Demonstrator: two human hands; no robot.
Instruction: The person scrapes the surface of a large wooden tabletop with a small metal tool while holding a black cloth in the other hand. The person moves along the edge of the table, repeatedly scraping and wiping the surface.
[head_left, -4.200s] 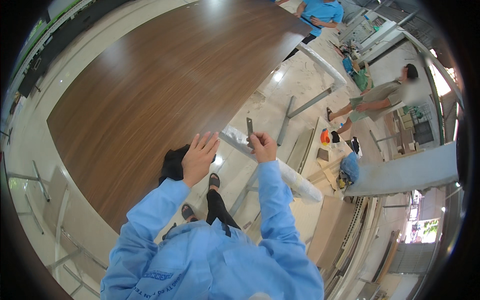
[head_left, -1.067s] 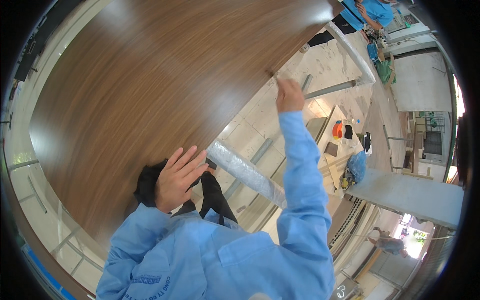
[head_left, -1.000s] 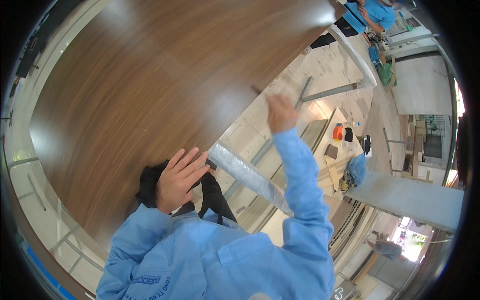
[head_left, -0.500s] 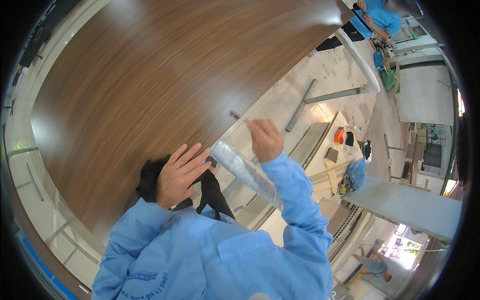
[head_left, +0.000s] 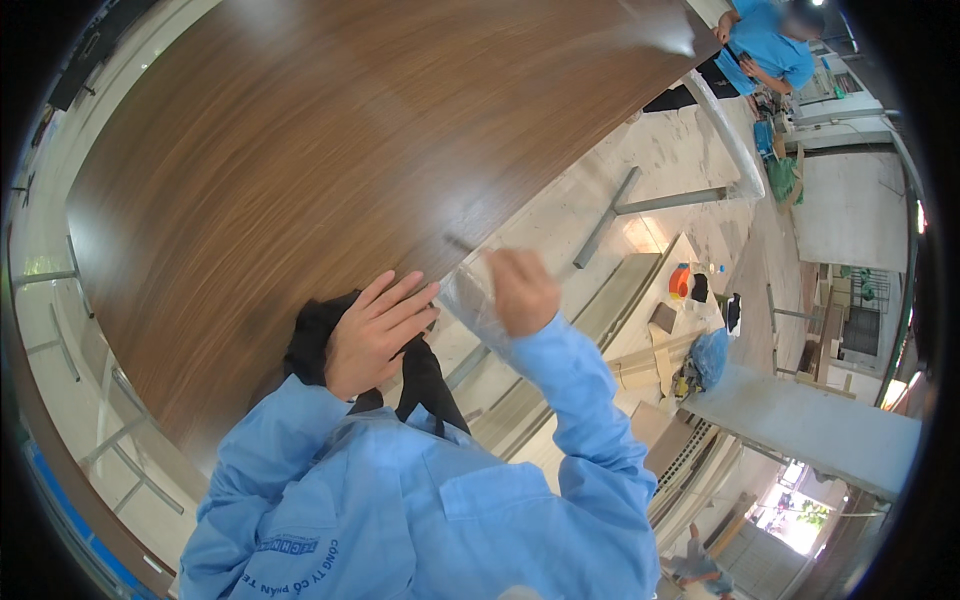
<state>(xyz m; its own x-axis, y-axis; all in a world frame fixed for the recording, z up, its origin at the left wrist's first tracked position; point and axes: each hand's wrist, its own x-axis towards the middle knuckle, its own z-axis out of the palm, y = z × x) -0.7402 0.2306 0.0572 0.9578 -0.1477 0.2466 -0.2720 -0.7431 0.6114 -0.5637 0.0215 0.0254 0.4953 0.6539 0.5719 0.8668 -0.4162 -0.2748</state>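
A large brown wood-grain board [head_left: 300, 170] spreads across the upper left. My left hand [head_left: 380, 335] lies flat by its near edge, fingers stretched out, with a crumpled black cloth-like thing [head_left: 318, 335] beside the palm. Just right of it, my right hand [head_left: 525, 292] is closed around a slim dark tool [head_left: 459, 243], whose tip points to the board's edge. Motion smears the tool, and its kind cannot be made out. A bar wrapped in clear plastic [head_left: 468, 298] sticks out under the board's corner, partly covered by my right hand and sleeve.
Grey metal legs [head_left: 607, 218] stand on the floor to the right. Beyond them, a low bench holds an orange tape roll [head_left: 680, 281] and a blue plastic bag [head_left: 710, 355]. A co-worker in blue [head_left: 770, 45] stands at the board's far right corner; another person shows at lower right.
My right hand has come down and slightly left with the tool, nearer the wrapped bar. My left hand keeps its flat pose by the board's edge. The whole view has shifted slightly.
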